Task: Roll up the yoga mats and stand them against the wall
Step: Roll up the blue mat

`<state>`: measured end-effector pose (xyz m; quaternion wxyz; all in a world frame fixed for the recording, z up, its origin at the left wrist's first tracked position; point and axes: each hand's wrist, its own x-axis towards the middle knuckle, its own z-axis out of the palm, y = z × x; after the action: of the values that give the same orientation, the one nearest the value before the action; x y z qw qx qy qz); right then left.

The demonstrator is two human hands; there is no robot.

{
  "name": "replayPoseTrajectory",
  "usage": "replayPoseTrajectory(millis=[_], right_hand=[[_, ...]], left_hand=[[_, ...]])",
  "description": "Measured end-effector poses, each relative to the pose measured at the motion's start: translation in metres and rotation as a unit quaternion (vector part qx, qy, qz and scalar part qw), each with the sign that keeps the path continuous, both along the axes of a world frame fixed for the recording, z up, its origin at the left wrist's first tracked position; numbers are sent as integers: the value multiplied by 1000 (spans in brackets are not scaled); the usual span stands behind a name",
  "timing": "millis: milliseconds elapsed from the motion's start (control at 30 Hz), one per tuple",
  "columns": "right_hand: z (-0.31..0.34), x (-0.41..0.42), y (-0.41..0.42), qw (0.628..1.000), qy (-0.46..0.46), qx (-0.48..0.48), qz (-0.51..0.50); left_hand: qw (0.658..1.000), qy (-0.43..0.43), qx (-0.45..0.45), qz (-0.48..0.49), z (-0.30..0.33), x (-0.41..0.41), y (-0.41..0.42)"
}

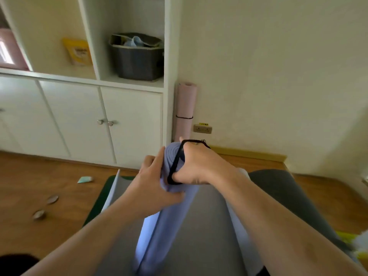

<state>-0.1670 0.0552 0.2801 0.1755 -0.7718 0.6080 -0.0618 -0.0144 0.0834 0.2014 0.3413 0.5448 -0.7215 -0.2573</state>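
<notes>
A rolled purple mat (159, 222) lies on a gray mat (205, 232) on the floor, with its far end lifted up toward the wall. The left hand (153, 182) wraps its fingers around the left side of the purple mat near that end, and the right hand (199, 166) grips a black strap (175, 162) stretched over the same end. Past the purple mat, a rolled pink mat (185, 110) with a thin black band stands against the wall (268, 76), just beside a white cabinet (119, 116).

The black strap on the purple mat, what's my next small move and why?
Probably slide the black strap further down the purple mat: the right hand has it only over the top end, while the left hand grips the roll.
</notes>
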Motion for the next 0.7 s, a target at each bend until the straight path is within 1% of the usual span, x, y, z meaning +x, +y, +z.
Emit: replayPoseTrajectory(millis=[67,100,133,233,267,300,333,367,400,433,467,567,633,700], right_hand=[[0,10,1,1000,6,26,4],[-1,14,1,999,10,31,9],[-2,20,1,1000,7,23,12],[-5,32,2,999,-20,-28,0],[-7,35,2,999,-26,-41,-4],[-9,39,3,998,-28,-54,-8],[-11,43,4,997,-33,-67,-7],[-14,46,4,996,-39,-83,-6],[-18,50,5,994,-48,-103,-1],[-23,53,4,991,-57,-122,1],[-27,56,3,988,-69,-139,2],[-35,58,7,983,-113,-147,-12],[-38,58,10,981,-133,-139,-31],[-41,60,12,977,-145,-147,-52]], left_hand=[[998,-32,40,-40,7,21,5],[996,-32,58,-57,11,28,7],[994,-9,79,-70,16,34,7],[975,130,145,-110,29,48,7],[971,154,152,-101,31,49,6],[977,144,144,-69,31,49,5],[987,96,124,-22,31,47,4],[994,28,98,32,31,45,2],[993,-43,68,86,31,42,1],[987,-83,39,130,30,39,1],[982,-95,13,162,29,38,0],[975,-82,-38,205,18,45,-4],[975,-19,-44,219,11,54,-7],[972,55,-13,228,8,61,-11]])
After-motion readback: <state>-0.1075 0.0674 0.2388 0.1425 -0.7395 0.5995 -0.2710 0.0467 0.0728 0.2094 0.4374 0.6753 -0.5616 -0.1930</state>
